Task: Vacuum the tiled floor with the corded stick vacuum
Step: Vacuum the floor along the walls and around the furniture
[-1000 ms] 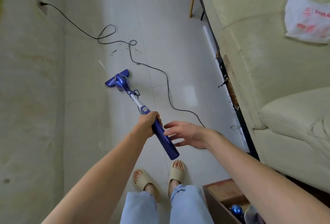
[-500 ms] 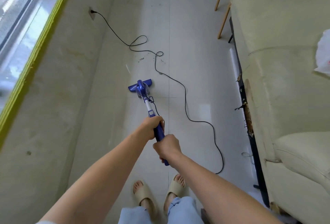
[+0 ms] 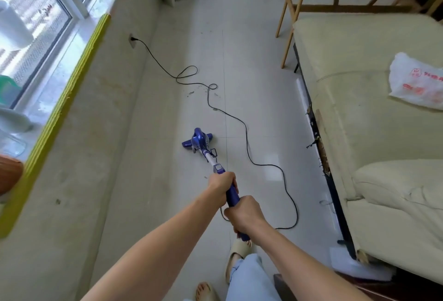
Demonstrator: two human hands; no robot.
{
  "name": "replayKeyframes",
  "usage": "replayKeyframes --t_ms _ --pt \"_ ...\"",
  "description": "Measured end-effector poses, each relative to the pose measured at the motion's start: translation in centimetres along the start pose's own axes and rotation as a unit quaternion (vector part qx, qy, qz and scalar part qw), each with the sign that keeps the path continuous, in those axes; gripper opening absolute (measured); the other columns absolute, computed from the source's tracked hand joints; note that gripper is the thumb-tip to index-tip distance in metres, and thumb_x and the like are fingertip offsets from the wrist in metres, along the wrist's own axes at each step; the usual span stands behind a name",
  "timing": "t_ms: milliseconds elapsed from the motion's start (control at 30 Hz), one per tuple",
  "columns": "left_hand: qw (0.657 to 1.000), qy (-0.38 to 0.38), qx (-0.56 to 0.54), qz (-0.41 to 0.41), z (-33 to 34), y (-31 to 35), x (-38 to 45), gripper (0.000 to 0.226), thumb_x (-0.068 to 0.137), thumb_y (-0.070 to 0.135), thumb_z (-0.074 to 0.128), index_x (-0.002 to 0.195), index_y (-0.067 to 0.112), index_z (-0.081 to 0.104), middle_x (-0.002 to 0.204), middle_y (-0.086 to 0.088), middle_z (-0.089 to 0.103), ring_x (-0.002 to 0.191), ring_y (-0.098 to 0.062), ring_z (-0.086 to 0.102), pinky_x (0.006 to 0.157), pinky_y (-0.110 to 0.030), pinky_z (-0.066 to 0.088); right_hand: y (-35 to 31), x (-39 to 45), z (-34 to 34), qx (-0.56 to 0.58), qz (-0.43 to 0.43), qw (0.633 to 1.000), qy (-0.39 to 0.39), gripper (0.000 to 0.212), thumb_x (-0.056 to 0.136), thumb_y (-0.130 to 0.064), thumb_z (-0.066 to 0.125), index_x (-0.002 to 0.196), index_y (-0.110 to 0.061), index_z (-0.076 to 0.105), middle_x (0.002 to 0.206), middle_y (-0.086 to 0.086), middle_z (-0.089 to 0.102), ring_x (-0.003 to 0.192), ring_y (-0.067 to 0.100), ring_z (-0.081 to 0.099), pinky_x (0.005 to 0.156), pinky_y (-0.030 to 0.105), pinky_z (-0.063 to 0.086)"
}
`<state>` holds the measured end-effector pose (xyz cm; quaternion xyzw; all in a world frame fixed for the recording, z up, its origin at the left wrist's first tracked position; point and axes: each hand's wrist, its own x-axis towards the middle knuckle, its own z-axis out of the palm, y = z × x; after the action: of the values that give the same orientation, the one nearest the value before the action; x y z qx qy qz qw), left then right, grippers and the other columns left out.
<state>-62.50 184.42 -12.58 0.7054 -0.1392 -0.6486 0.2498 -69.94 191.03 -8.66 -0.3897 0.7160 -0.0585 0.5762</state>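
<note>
Vacuum handle (image 3: 232,195) mostly under hands, seemingly.

Both hands grip the blue handle of the stick vacuum (image 3: 203,146): the left hand (image 3: 221,184) farther along, the right hand (image 3: 244,214) nearer. The vacuum's head rests on the pale tiled floor (image 3: 251,60). Its black cord (image 3: 247,132) loops across the tiles from a wall socket (image 3: 132,39) at far left. A cream sofa (image 3: 371,108) with a plastic bag (image 3: 417,82) on it fills the right. Small dark debris (image 3: 191,92) lies beside the cord's far loops. A window (image 3: 36,17) is on the left.
</note>
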Motion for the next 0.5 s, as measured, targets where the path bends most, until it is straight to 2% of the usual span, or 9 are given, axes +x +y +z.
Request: replayKeyframes --t_ms 100,233,300,333,367,400,433,467,500 --pt "1.000 -0.015 -0.005 0.011 -0.7 -1.8 -3.7 0.011 0.083 -0.004 0.047 0.075 0.003 0.048 0.061 -0.013 0.049 0.051 -0.023 0.048 0.053 -0.029 0.047 1.2 -3.9 0.7 0.017 -0.005 1.000 0.011 0.011 0.077 -0.002 0.052 0.082 -0.011 0.049 0.063 0.007 0.052 0.042 0.018 0.050 0.040 0.023 0.041" --pt "1.000 -0.022 -0.012 0.018 -1.9 -3.9 -7.3 0.007 0.082 -0.004 0.045 0.084 0.001 0.050 0.059 -0.012 0.048 0.049 -0.023 0.046 0.050 -0.028 0.045 2.3 -8.8 1.9 0.050 -0.006 0.999 0.014 0.011 0.076 0.000 0.050 0.083 -0.008 0.049 0.063 0.008 0.050 0.041 0.018 0.048 0.041 0.022 0.039" --pt "1.000 -0.021 -0.007 0.017 -2.5 -4.3 -8.4 0.037 0.081 -0.002 0.046 0.116 0.005 0.054 0.059 -0.011 0.049 0.048 -0.023 0.047 0.047 -0.027 0.046 2.2 -10.5 2.4 0.071 -0.002 0.997 0.010 0.012 0.077 0.001 0.050 0.087 -0.006 0.051 0.065 0.009 0.052 0.043 0.018 0.048 0.040 0.021 0.038" --pt "1.000 -0.021 0.000 0.015 -2.8 -4.6 -8.7 0.056 0.081 -0.001 0.047 0.136 0.007 0.046 0.058 -0.010 0.050 0.047 -0.022 0.048 0.045 -0.025 0.046 2.2 -11.3 2.6 0.076 0.000 0.997 0.008 0.013 0.078 0.001 0.050 0.090 -0.005 0.052 0.066 0.009 0.053 0.044 0.018 0.048 0.040 0.021 0.039" --pt "1.000 -0.020 0.005 0.017 -2.9 -5.0 -9.1 0.067 0.081 0.001 0.049 0.146 0.005 0.035 0.056 -0.009 0.050 0.046 -0.021 0.049 0.042 -0.024 0.045 2.3 -12.1 2.7 0.077 0.002 0.997 0.007 0.013 0.079 0.001 0.051 0.090 -0.005 0.053 0.067 0.010 0.053 0.045 0.018 0.049 0.041 0.022 0.039" --pt "1.000 -0.019 0.007 0.023 -3.0 -5.5 -9.6 0.069 0.082 0.002 0.050 0.149 0.004 0.031 0.055 -0.009 0.050 0.045 -0.021 0.049 0.041 -0.023 0.044 2.5 -12.8 2.8 0.074 0.006 0.997 0.005 0.013 0.079 0.001 0.051 0.091 -0.005 0.053 0.068 0.010 0.054 0.045 0.018 0.049 0.041 0.022 0.040" --pt "1.000 -0.017 0.006 0.023 -3.0 -6.1 -10.4 0.065 0.082 0.003 0.050 0.146 0.003 0.035 0.055 -0.009 0.050 0.045 -0.021 0.048 0.040 -0.023 0.044 2.9 -13.6 2.9 0.070 0.009 0.997 0.005 0.013 0.080 0.001 0.051 0.090 -0.005 0.053 0.068 0.010 0.054 0.045 0.018 0.049 0.041 0.021 0.040" --pt "1.000 -0.022 0.005 0.019 -3.0 -6.6 -11.1 0.053 0.082 0.002 0.049 0.135 0.000 0.046 0.056 -0.010 0.049 0.046 -0.021 0.047 0.041 -0.024 0.043 3.5 -14.2 3.0 0.068 0.012 0.998 0.004 0.013 0.080 0.002 0.050 0.090 -0.006 0.052 0.068 0.010 0.053 0.045 0.018 0.049 0.040 0.021 0.040" --pt "1.000 -0.028 0.003 0.013 -2.9 -7.2 -11.9 0.034 0.082 0.000 0.047 0.116 -0.002 0.051 0.057 -0.011 0.048 0.046 -0.022 0.046 0.042 -0.025 0.042 4.0 -14.8 3.1 0.065 0.014 0.998 0.005 0.013 0.080 0.002 0.050 0.089 -0.006 0.051 0.068 0.010 0.053 0.045 0.018 0.049 0.040 0.020 0.039"
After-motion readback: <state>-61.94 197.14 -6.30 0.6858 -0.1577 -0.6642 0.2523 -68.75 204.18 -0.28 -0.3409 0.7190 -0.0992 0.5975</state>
